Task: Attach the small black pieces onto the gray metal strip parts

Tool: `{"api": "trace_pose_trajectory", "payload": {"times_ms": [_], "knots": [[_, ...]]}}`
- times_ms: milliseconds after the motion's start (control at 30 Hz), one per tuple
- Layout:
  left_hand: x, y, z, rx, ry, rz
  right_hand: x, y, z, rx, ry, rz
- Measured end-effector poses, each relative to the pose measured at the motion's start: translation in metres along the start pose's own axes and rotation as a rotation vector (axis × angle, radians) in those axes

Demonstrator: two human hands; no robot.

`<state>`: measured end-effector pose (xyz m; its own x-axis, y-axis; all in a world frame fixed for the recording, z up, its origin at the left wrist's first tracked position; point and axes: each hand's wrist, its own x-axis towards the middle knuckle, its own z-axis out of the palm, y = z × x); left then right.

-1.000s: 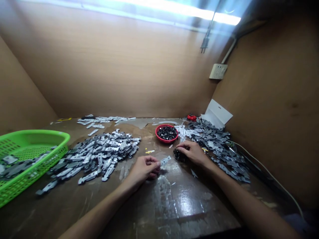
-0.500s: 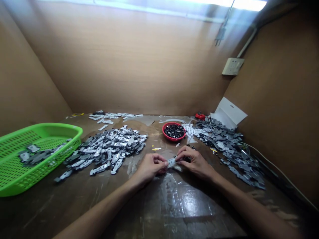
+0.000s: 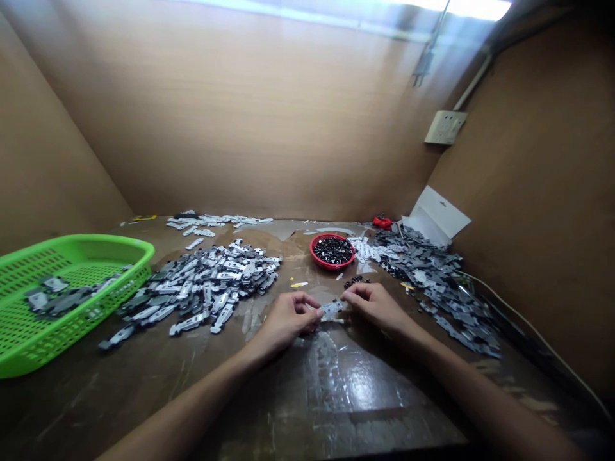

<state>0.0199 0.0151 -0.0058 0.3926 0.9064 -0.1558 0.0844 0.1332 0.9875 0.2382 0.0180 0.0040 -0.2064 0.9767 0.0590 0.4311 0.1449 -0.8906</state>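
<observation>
A small grey toy car chassis (image 3: 331, 309) is pinched by its left end between the thumb and fingers of my left hand (image 3: 294, 315). Small dark wheel-like bits show along its edge. My right hand (image 3: 372, 306) is just beyond the chassis's right end, thumb and forefinger pressed together. Whatever may be between those fingertips is hidden. Close behind the right hand lie several small black pieces (image 3: 356, 280). Farther back stands a red bowl (image 3: 313, 258) full of small black-and-silver parts.
On the left, a heap of grey car chassis (image 3: 225, 275) lies beside a green basket (image 3: 139, 256) holding more of them. Another heap of flat grey pieces (image 3: 432, 269) spreads on the right, along a cable (image 3: 523, 326). White pieces (image 3: 216, 221) lie along the back wall.
My right hand has drawn slightly away to the right, leaving more of the chassis visible. The left hand keeps its hold. The whole view has shifted slightly.
</observation>
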Motion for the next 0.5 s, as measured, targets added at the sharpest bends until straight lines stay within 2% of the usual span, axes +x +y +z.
{"api": "trace_pose_trajectory", "payload": {"times_ms": [133, 267, 400, 500], "knots": [[-0.0012, 0.0027, 0.0012, -0.019, -0.015, -0.009, -0.0003, 0.0061, 0.0022, 0.164, -0.123, 0.147], [-0.0026, 0.0071, 0.0015, -0.070, 0.007, -0.110, -0.0014, 0.0048, 0.0023, 0.335, -0.137, 0.262], [-0.0041, 0.0089, 0.0009, -0.085, -0.029, -0.202, -0.0027, 0.0022, 0.0057, 0.398, -0.120, 0.281], [-0.0041, 0.0080, 0.0004, -0.082, -0.052, -0.220, -0.0019, 0.0035, 0.0042, 0.299, -0.117, 0.253]]}}
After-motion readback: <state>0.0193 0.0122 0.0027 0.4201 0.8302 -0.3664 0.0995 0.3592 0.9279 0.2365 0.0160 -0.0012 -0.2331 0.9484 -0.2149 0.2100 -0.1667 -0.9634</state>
